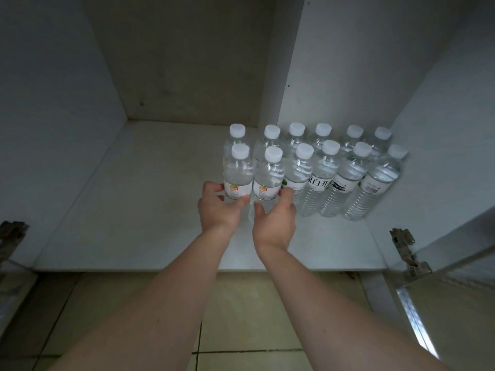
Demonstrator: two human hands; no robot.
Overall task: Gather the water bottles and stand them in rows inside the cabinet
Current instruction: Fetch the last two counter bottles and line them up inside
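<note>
Clear water bottles with white caps stand upright in two rows on the white cabinet floor (pixel 139 210), filling its right half up to the right wall. My left hand (pixel 218 208) grips the lower body of the leftmost front-row bottle (pixel 237 172). My right hand (pixel 276 220) grips the second front-row bottle (pixel 268 178) beside it. Both held bottles stand upright and touch each other. The remaining front-row bottles (pixel 351 180) run to the right, with the back row (pixel 297 135) behind them, partly hidden.
The cabinet's left wall (pixel 53 116) and back panel (pixel 187 62) enclose a bare left half of the floor. An open door with a metal hinge (pixel 407 250) stands at the right, another hinge (pixel 10 234) at the left. Tiled floor (pixel 249 317) lies below.
</note>
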